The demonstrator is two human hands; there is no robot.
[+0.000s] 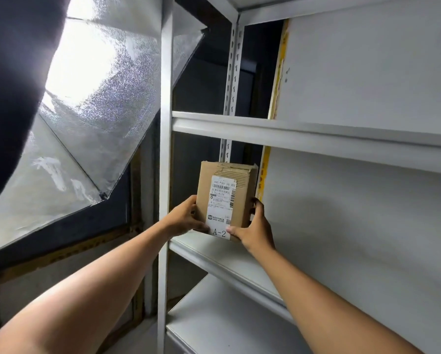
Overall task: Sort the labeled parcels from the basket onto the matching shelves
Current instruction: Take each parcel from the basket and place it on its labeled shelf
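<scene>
You pinched parcel (225,198) from both sides, left hand (186,217) and right hand (255,226) curled round lower edges; box upright between palms on shelf (214,247) front corner; A-2 label (219,233) faced you, probably for checking.

Parcel storage or sorting room. Indicators: a white boltless metal shelving unit (303,134) with slotted uprights (233,72) and bare shelf boards; a cardboard parcel (227,198) bearing a barcoded shipping label (222,200) marked "A-2"; a large silver-lined studio light reflector (91,103) at left.
</scene>
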